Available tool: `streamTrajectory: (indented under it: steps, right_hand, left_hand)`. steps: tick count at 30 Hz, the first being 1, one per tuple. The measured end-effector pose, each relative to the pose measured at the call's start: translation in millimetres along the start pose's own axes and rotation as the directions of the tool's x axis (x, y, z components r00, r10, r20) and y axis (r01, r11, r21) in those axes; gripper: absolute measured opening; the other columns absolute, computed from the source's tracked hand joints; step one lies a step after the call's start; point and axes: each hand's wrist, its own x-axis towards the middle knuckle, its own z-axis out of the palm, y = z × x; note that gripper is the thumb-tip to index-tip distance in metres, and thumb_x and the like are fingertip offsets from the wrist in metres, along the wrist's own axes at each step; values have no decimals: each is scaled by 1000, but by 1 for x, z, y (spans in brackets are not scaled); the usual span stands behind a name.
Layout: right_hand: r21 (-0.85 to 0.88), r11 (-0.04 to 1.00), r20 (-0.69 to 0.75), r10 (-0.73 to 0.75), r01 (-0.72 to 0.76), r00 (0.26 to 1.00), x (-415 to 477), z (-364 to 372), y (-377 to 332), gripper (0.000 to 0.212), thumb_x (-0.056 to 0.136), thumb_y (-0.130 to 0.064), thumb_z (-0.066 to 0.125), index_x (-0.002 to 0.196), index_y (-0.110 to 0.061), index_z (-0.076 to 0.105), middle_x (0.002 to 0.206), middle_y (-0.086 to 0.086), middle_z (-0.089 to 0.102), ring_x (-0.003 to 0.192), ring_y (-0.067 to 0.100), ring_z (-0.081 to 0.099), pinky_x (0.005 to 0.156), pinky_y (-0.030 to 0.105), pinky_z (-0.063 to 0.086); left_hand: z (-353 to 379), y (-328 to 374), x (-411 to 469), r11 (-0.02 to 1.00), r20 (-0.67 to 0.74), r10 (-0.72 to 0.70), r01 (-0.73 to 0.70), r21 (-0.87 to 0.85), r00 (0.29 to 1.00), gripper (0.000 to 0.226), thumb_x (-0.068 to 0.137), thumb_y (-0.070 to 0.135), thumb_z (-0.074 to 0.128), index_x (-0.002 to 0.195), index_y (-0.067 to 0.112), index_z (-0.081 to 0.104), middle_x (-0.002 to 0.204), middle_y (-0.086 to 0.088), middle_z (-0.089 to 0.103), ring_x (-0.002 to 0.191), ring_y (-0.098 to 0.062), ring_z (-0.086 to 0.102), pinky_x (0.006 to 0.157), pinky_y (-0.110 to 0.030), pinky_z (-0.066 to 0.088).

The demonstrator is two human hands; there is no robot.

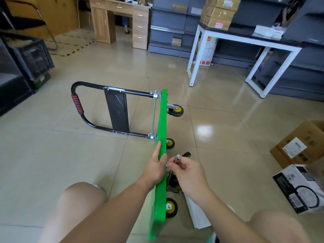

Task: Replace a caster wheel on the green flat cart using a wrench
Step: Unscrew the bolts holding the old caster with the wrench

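The green flat cart stands on its side edge on the floor, its black handle folded out to the left. My left hand grips the cart's upper edge. To its right, my right hand pinches a small metal part beside the deck's underside. Black-and-yellow caster wheels stick out to the right: one at the far end, one in the middle, one near me. A loose caster lies on the floor just past my right hand. No wrench shows.
A white slatted piece lies on the floor under my right forearm. Two cardboard boxes sit at the right. A white-framed table and grey shelving stand behind; a black crate is at the left. My knees frame the bottom.
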Motion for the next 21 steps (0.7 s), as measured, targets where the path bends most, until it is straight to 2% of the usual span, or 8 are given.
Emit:
streamTrajectory:
  steps: [3, 6, 8, 11, 13, 14, 18, 21]
  right_hand:
    - [78, 997, -36, 15, -12, 999, -3, 3, 6, 24, 93, -11, 69, 82, -31, 75, 85, 0, 77, 90, 25, 72, 89, 44, 58]
    - [118, 993, -59, 24, -17, 998, -4, 6, 10, 30, 92, -9, 70, 81, -36, 76, 85, 5, 76, 92, 35, 70, 91, 52, 57]
    - [139, 990, -54, 21, -13, 998, -5, 6, 12, 30, 91, -8, 71, 80, -34, 76, 85, 4, 77, 88, 31, 71, 91, 49, 58]
    - [172, 985, -70, 21, -9, 997, -16, 6, 15, 25, 90, -8, 72, 76, -28, 77, 81, -2, 76, 74, 9, 65, 83, 36, 58]
    - [197, 980, -93, 7, 11, 996, -27, 7, 16, 25, 90, -6, 71, 76, -26, 78, 81, -3, 76, 74, 4, 64, 75, 22, 54]
    - [199, 979, -106, -9, 31, 994, -31, 8, 18, 26, 90, -5, 71, 77, -27, 78, 81, -3, 76, 76, 5, 65, 76, 20, 53]
    - [209, 975, -133, -49, 76, 990, -40, 13, 27, 32, 90, -5, 71, 82, -35, 77, 83, -6, 77, 82, 7, 69, 89, 29, 56]
    - [216, 971, -163, -67, 102, 984, -43, 16, 35, 35, 89, -3, 72, 83, -37, 77, 86, -5, 77, 86, 11, 69, 94, 36, 56]
  left_hand:
    - [1, -1, 0, 998, -16, -16, 17, 53, 1000, 59, 111, 38, 40, 163, 48, 12, 137, -7, 61, 80, -9, 59, 66, -23, 45]
    - [1, 2, 2, 995, -16, -32, 33, 93, 999, 59, 112, 39, 38, 162, 51, 9, 137, -6, 61, 77, -10, 60, 66, -26, 45]
    - [2, 5, 3, 995, -17, -57, 58, 79, 998, 60, 111, 39, 38, 161, 56, 7, 136, -1, 61, 85, -15, 67, 71, -32, 54]
    - [4, 9, 2, 991, -32, -106, 108, 77, 994, 61, 110, 41, 39, 157, 63, 7, 119, 2, 66, 94, -22, 73, 86, -46, 60]
    - [4, 10, 2, 987, -51, -128, 132, 88, 990, 60, 110, 41, 39, 157, 62, 7, 109, 3, 66, 90, -23, 72, 78, -40, 60]
    - [5, 12, 2, 985, -55, -132, 137, 105, 990, 60, 111, 40, 38, 157, 62, 6, 106, 5, 64, 88, -24, 71, 72, -35, 58]
    - [5, 9, 1, 986, -72, -122, 129, 107, 990, 58, 111, 41, 37, 156, 64, 8, 96, 13, 58, 92, -29, 72, 82, -44, 61]
    - [4, 7, 4, 987, -82, -90, 100, 127, 993, 57, 112, 38, 34, 160, 55, 10, 104, 11, 58, 84, -14, 63, 76, -32, 54]
